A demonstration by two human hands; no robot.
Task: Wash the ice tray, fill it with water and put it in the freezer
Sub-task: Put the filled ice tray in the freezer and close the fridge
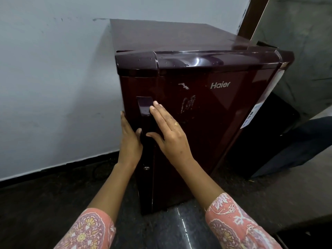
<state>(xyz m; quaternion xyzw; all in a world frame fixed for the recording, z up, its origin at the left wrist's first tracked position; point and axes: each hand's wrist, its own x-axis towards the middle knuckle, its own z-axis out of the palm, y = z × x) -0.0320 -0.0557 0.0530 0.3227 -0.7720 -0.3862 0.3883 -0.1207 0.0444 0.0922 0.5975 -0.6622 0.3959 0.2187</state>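
Observation:
A small dark maroon fridge (pixel 206 108) stands on the floor against the wall, its door closed. My left hand (pixel 129 139) lies flat along the door's left edge, thumb on the front beside the handle. My right hand (pixel 168 130) presses flat on the door front with straight fingers, the fingertips touching the recessed handle (pixel 143 105). The ice tray is not in view.
A pale wall (pixel 53 78) runs behind and to the left of the fridge. The dark floor (pixel 45 203) spreads in front. A dark object and a grey slab (pixel 296 186) sit to the fridge's right. A keyhole (pixel 146 168) sits low on the door.

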